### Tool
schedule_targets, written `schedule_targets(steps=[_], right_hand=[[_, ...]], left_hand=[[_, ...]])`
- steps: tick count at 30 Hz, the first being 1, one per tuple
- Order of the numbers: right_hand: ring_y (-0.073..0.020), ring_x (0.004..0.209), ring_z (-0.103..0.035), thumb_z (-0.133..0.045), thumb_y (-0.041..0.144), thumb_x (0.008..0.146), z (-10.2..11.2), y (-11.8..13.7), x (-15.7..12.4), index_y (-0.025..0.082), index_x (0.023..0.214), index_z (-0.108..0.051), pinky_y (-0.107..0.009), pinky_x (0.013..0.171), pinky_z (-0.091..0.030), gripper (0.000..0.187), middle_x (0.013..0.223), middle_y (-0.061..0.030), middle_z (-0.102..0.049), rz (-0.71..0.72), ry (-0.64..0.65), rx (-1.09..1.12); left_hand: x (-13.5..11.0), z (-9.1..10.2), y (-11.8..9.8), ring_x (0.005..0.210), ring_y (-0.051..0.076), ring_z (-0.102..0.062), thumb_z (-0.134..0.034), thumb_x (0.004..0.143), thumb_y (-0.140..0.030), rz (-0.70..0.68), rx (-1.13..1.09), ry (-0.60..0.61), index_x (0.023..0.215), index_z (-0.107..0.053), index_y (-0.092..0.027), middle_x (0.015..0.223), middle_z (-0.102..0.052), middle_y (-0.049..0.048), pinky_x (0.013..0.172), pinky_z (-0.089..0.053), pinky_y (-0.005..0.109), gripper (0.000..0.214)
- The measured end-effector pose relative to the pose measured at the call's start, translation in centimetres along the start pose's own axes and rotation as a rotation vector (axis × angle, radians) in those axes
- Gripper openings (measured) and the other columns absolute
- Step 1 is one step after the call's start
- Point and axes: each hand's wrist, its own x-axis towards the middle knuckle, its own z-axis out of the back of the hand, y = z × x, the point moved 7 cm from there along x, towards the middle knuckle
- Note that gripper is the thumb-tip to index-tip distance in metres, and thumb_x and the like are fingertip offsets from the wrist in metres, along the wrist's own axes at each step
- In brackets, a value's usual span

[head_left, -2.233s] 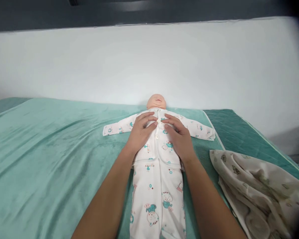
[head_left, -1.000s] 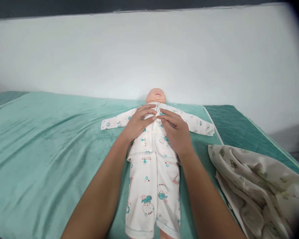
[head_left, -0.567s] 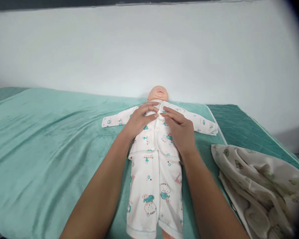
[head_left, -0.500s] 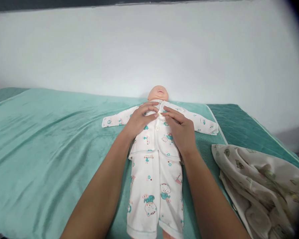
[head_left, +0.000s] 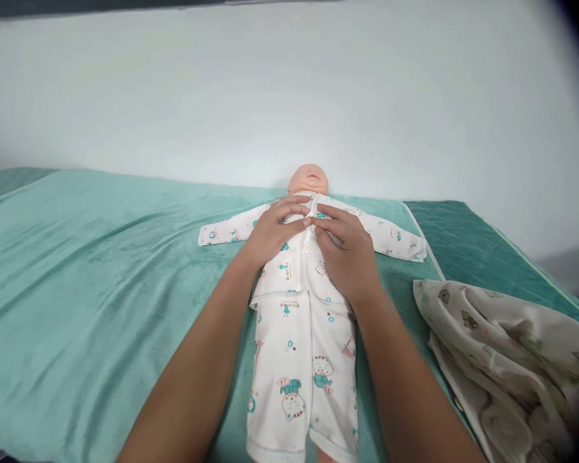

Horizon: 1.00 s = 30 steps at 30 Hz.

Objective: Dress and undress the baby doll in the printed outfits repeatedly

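Note:
A baby doll [head_left: 309, 180] lies on its back, head toward the wall, arms spread. It wears a white printed shirt [head_left: 289, 270] with a button front and matching white trousers [head_left: 282, 360]. My left hand [head_left: 277, 228] pinches the shirt's front edge at the upper chest, thumb and fingertips close to the opening. Opposite it, my right hand [head_left: 345, 247] is closed on the other front edge, its fingertips meeting my left thumb. A button [head_left: 306, 249] shows just below the fingers; whatever lies between the fingertips is hidden.
A light green towel [head_left: 101, 289] lies under the doll, over a darker green quilted mat [head_left: 482, 244] at the right. A crumpled printed cloth [head_left: 506, 347] lies at the lower right. The white wall [head_left: 270, 90] stands behind the doll's head.
Both hands stay at the upper chest of the shirt. My right thumb and fingers have shifted slightly at the opening. The whole view has moved a little.

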Motion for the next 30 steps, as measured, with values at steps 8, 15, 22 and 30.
schedule_targets(steps=[8, 15, 22, 30], right_hand=[[-0.0206, 0.114, -0.063, -0.054, 0.021, 0.089, 0.7, -1.6, 0.1, 0.026, 0.091, -0.073, -0.041, 0.105, -0.046, 0.02, 0.116, -0.003, -0.071, -0.111, -0.112, 0.222], [-0.0207, 0.115, -0.062, -0.055, 0.024, 0.088, 0.7, -2.6, 0.4, 0.024, 0.09, -0.071, -0.041, 0.107, -0.043, 0.016, 0.115, -0.0031, -0.071, -0.191, -0.085, 0.299], [-0.0267, 0.139, -0.043, -0.066, 0.033, 0.086, 0.4, -1.5, -0.4, 0.027, 0.08, -0.068, -0.05, 0.115, -0.031, 0.009, 0.147, 0.0009, -0.052, -0.222, 0.258, 0.268], [-0.028, 0.144, -0.036, -0.068, 0.037, 0.086, 0.5, -1.0, -0.9, 0.031, 0.087, -0.073, -0.053, 0.118, -0.028, 0.008, 0.155, 0.0041, -0.043, -0.194, 0.361, 0.223]], left_hand=[[-0.2, -0.1, -1.0, 0.134, 0.022, -0.049, -0.065, 0.087, -0.028, -0.041, 0.135, -0.035, 0.089, -0.073, -0.027, 0.134, -0.062, 0.0, 0.116, -0.036, 0.04, 0.008], [-2.3, -0.4, -2.0, 0.138, 0.023, -0.042, -0.059, 0.091, -0.032, -0.02, 0.219, -0.037, 0.087, -0.074, -0.027, 0.139, -0.059, 0.0007, 0.117, -0.035, 0.045, 0.016], [-2.7, 0.0, -1.6, 0.149, 0.026, -0.028, -0.064, 0.088, -0.038, 0.025, 0.091, 0.195, 0.084, -0.074, -0.029, 0.151, -0.048, -0.0032, 0.114, -0.038, 0.049, 0.014], [-3.1, 0.7, -1.3, 0.153, 0.026, -0.019, -0.07, 0.083, -0.035, 0.053, 0.067, 0.286, 0.088, -0.074, -0.03, 0.156, -0.041, -0.0052, 0.116, -0.035, 0.051, 0.008]])
